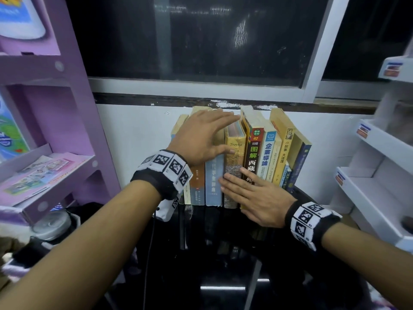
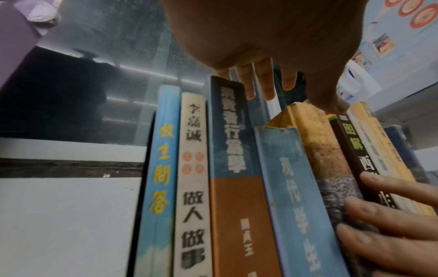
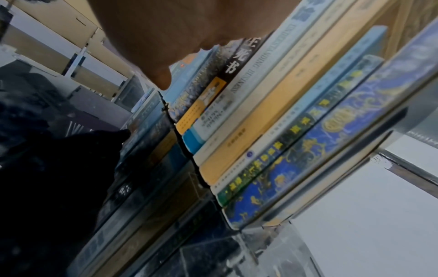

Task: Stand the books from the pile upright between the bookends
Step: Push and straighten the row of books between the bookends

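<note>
Taking the row of books [image 1: 241, 157] as the landmark: to its left stands a purple shelf [image 1: 73, 121] with leaflets, then bare white wall. The row stands upright on the dark glossy tabletop [image 1: 212, 253], against the wall under the window, spines facing out. At its left end a thin dark upright plate shows in the left wrist view, probably a bookend [image 2: 147, 168]; the right one is not clearly visible. The left hand [image 1: 201, 137] lies across the tops of the left-hand books, fingers straight and spread, gripping nothing. The yellow Troyka book [image 1: 233, 157] sits mid-row, worn at its top edge. The right hand [image 1: 257, 198] presses flat on the lower spines just right of it, fingers extended, holding nothing. The right-hand books lean a little to the right. No pile is in view, so the task looks nearly finished: what remains seems to be squaring and tightening the row. Right of the row stands a white rack [image 1: 380, 175].
</note>
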Demonstrator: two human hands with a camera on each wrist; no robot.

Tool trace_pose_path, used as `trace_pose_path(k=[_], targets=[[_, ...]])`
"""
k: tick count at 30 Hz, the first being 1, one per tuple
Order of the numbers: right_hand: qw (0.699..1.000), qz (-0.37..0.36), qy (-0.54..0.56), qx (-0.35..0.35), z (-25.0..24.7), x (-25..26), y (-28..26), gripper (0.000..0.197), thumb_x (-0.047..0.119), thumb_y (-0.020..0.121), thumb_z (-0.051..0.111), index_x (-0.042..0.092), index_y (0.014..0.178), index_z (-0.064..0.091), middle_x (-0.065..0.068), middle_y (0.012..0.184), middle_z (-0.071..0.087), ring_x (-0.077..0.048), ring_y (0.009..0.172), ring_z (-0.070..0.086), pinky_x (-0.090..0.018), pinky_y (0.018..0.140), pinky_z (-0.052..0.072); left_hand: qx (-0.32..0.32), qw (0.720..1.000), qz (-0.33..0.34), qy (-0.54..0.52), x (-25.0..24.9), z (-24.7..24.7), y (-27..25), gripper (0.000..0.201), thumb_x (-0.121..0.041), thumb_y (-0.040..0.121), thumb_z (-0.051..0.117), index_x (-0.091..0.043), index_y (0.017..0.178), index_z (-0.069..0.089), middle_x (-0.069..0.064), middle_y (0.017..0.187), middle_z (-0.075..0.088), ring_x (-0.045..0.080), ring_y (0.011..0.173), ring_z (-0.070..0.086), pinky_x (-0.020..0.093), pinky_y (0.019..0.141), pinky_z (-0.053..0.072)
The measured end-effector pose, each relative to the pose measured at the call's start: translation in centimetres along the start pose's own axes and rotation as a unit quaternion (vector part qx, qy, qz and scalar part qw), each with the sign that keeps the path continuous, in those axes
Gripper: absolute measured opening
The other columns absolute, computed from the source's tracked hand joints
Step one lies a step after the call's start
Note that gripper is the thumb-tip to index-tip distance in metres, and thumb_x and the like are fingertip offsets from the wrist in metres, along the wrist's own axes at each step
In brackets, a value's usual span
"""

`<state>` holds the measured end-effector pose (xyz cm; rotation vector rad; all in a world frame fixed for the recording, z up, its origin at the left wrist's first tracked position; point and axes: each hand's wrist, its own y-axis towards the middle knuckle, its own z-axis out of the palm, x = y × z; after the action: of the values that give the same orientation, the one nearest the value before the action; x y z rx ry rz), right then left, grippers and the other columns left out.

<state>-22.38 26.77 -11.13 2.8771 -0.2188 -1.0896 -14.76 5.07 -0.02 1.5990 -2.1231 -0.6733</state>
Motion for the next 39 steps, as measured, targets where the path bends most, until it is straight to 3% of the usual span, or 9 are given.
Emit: trace_pose_path(k=[3,7,14,20,22,27,32,36,39], targets=[[1.0,0.001,0.003,-0.001,0.3,-0.3,-0.2,0.075,0.044,0.094,0.044,0.007,0.154,0.017,-0.011,0.162,0.007,-0.024,0.15,0.002,-0.049,0.12,-0.002,0.039,0.998,0.009,0.047,-0.6,0.8,0.6,0.08,-0.059,0.08,0.063,-0.03,0.148,0.032,-0.005,0.15,0.041,0.015,0.136,0.038,0.033,0.112,0.024],[1.0,-0.002,0.004,-0.009,1.1,-0.5,-0.2,0.076,0.045,0.095,0.043,0.007,0.154,0.014,-0.01,0.162,0.004,-0.024,0.15,-0.001,-0.049,0.12,-0.001,0.059,0.992,0.023,0.111,-0.1,1.7,0.6,0.071,-0.062,0.083,0.056,-0.035,0.146,0.034,-0.009,0.147,0.046,0.012,0.131,0.046,0.036,0.115,0.019],[1.0,0.003,0.005,-0.024,2.3,-0.5,0.4,0.079,0.047,0.094,0.042,0.007,0.154,0.011,-0.011,0.162,0.001,-0.023,0.15,-0.003,-0.049,0.12,-0.002,0.068,0.992,0.016,0.108,-0.5,1.4,0.6,0.066,-0.057,0.086,0.052,-0.035,0.146,0.034,-0.012,0.147,0.045,0.013,0.118,0.059,0.036,0.115,0.013],[1.0,0.004,0.001,-0.019,2.2,-0.4,0.4,0.079,0.048,0.093,0.043,0.008,0.154,0.013,-0.011,0.162,0.003,-0.023,0.15,-0.003,-0.049,0.12,-0.005,0.081,0.99,0.015,0.111,-0.7,1.3,0.5,0.065,-0.058,0.088,0.049,-0.037,0.147,0.032,-0.013,0.148,0.042,0.011,0.116,0.06,0.036,0.116,0.01],[1.0,0.003,0.002,-0.018,1.8,-0.4,0.2,0.079,0.047,0.093,0.044,0.008,0.154,0.014,-0.011,0.162,0.003,-0.023,0.15,-0.003,-0.049,0.12,-0.006,0.075,0.99,0.02,0.115,-0.7,1.3,0.4,0.065,-0.058,0.088,0.05,-0.036,0.147,0.032,-0.012,0.148,0.042,0.012,0.12,0.057,0.037,0.116,0.01],[1.0,-0.009,0.009,-0.028,0.9,-0.3,-1.1,0.078,0.044,0.092,0.047,0.008,0.154,0.016,-0.01,0.162,0.005,-0.024,0.15,-0.001,-0.049,0.12,-0.002,0.03,0.995,0.041,0.091,-1.4,1.6,0.6,0.073,-0.062,0.088,0.041,-0.026,0.15,0.028,-0.002,0.152,0.039,0.019,0.142,0.031,0.042,0.12,0.012],[1.0,-0.001,0.008,-0.018,0.9,-0.8,-2.7,0.076,0.043,0.093,0.046,0.008,0.154,0.016,-0.01,0.162,0.008,-0.024,0.15,0.001,-0.051,0.12,0.001,0.003,0.996,-0.015,-0.087,-3.9,1.4,2.7,0.094,-0.051,0.082,0.066,-0.023,0.153,0.012,-0.002,0.161,0.018,0.015,0.147,0.016,0.035,0.118,0.015],[1.0,0.005,0.007,-0.01,1.2,-1.6,-3.2,0.072,0.042,0.094,0.043,0.009,0.154,0.018,-0.009,0.162,0.009,-0.023,0.15,0.001,-0.051,0.12,0.001,0.042,0.99,-0.045,-0.125,-4.1,2.8,3.5,0.101,-0.046,0.077,0.073,-0.026,0.153,0.01,-0.005,0.162,0.008,0.016,0.149,0.006,0.046,0.12,0.018],[1.0,0.002,0.004,-0.009,1.8,-2.1,-3.3,0.072,0.043,0.094,0.043,0.009,0.154,0.019,-0.009,0.162,0.01,-0.022,0.15,0.001,-0.049,0.12,-0.001,0.053,0.989,-0.062,-0.121,-3.6,3.8,3.5,0.099,-0.044,0.075,0.075,-0.027,0.152,0.016,-0.005,0.161,0.014,0.018,0.148,0.013,0.052,0.116,0.025]])
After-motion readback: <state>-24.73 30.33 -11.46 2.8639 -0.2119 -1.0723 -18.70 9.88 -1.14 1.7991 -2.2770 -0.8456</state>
